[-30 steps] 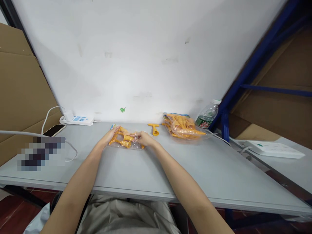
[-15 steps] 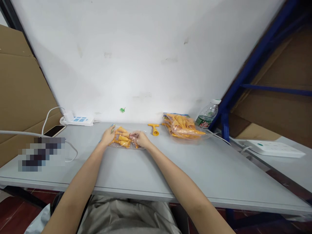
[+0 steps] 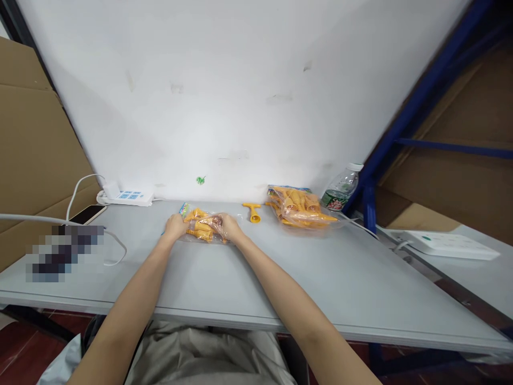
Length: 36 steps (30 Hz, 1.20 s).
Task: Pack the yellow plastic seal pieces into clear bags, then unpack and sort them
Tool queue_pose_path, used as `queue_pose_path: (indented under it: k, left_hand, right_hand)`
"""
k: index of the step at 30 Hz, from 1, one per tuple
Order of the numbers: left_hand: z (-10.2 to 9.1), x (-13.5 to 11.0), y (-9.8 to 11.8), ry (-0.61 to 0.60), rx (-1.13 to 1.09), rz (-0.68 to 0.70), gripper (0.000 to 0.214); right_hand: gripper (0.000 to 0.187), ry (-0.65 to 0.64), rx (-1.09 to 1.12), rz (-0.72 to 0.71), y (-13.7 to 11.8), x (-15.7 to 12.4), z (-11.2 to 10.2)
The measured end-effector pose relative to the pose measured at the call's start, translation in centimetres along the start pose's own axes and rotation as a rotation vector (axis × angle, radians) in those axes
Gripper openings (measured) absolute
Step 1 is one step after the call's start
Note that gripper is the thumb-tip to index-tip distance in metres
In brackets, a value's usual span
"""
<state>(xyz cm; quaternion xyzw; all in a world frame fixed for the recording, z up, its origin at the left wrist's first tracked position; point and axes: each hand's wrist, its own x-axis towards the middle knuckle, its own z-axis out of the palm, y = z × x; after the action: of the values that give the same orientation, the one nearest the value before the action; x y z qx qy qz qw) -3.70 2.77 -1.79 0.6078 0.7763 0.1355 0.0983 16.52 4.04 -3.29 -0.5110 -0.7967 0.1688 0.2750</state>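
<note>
A clear plastic bag [image 3: 191, 238] holding several orange plastic pieces [image 3: 204, 226] with flared, funnel-like ends lies on the grey table. My left hand [image 3: 175, 227] is closed on the bag's left end, beside its colourful printed label [image 3: 184, 209]. At the right end, my right hand [image 3: 230, 226] has its fingers drawn together among the film and orange pieces; what they grip is hidden. A single orange T-shaped piece [image 3: 254, 213] with a round, hollow end lies to the right of my right hand, apart from it.
Farther right, a fuller bag of orange pieces [image 3: 300, 208] sits by a plastic bottle [image 3: 342, 187]. A white power strip [image 3: 134, 198], phone [image 3: 88, 214] and cables occupy the left side. A white wall [image 3: 240, 107] rises behind the grey table [image 3: 224, 283].
My left fingers have curled down lower on the bag's left end, and more of the label shows. My right hand has shifted slightly left and closed up at the bag's right end.
</note>
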Motion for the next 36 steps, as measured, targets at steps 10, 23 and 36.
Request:
queue_pose_path:
  k: [10,23,36]
  left_hand:
    - [0.6,0.4,-0.2,0.081,0.038,0.007,0.024]
    - [0.4,1.9,-2.6,0.171,-0.031,-0.041,0.016]
    - [0.5,2.3,-3.2,0.131,-0.139,-0.028,0.011]
  right_hand:
    - [0.025,0.048,-0.165,0.026,-0.3,-0.2,-1.1]
    - [0.05,0.14,-0.073,0.318,8.5,-0.9,-6.4]
    - [0.036,-0.073,-0.287,0.034,3.8,-1.3,-6.4]
